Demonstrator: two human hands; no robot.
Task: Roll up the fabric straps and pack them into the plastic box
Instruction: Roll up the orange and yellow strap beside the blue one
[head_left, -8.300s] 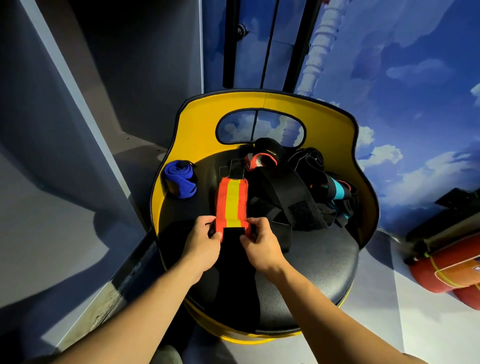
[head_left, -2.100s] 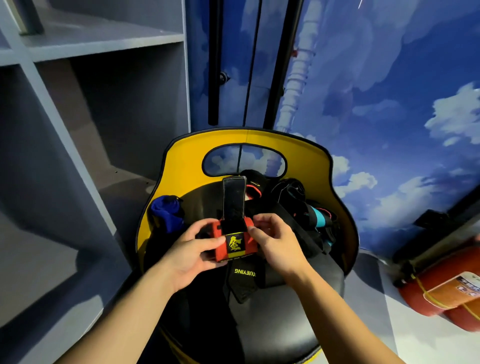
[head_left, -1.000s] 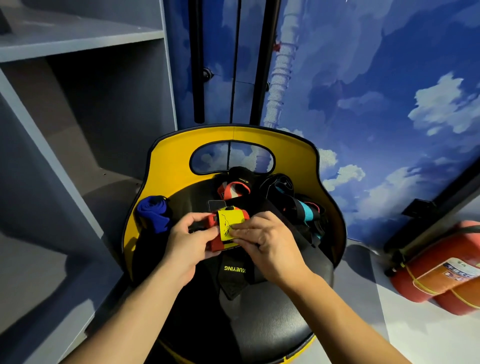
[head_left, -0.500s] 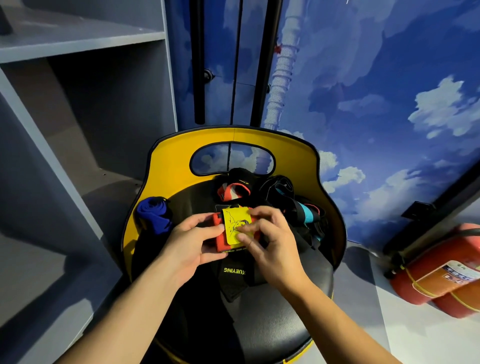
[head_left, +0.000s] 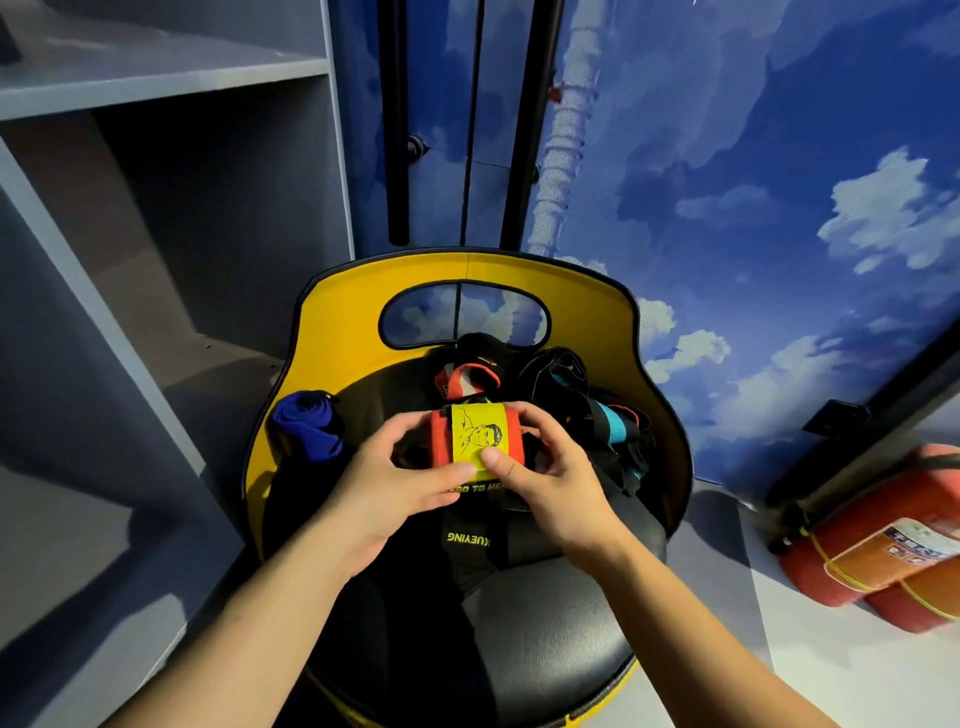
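- Together, two bare hands hold one rolled strap (head_left: 475, 436), orange with a yellow band that bears a black line drawing, just above the black seat of one yellow-backed chair (head_left: 332, 332).
- One left hand (head_left: 387, 491) grips the roll's left end, fingers curled around it, thumb lying along the lower edge of the yellow band.
- One right hand (head_left: 553, 480) clasps the right end, fingers wrapped over the top, thumb pressed on the yellow band's lower right corner.
- One black tail of the strap (head_left: 470, 540) hangs down from the roll onto the seat, printed with yellow letters.
- One blue rolled strap (head_left: 309, 423) lies by itself at the seat's left edge, against the yellow back, apart from the hands.
- One tangled heap of loose straps (head_left: 582, 410) sits behind the roll, black mostly, with one orange-and-white loop and one teal patch showing; how many straps it holds cannot be told.
- Two red fire extinguishers (head_left: 883, 545) lie side by side on the floor to the right, bound with yellow cord.
- One grey shelf unit (head_left: 156, 78) stands at the left.
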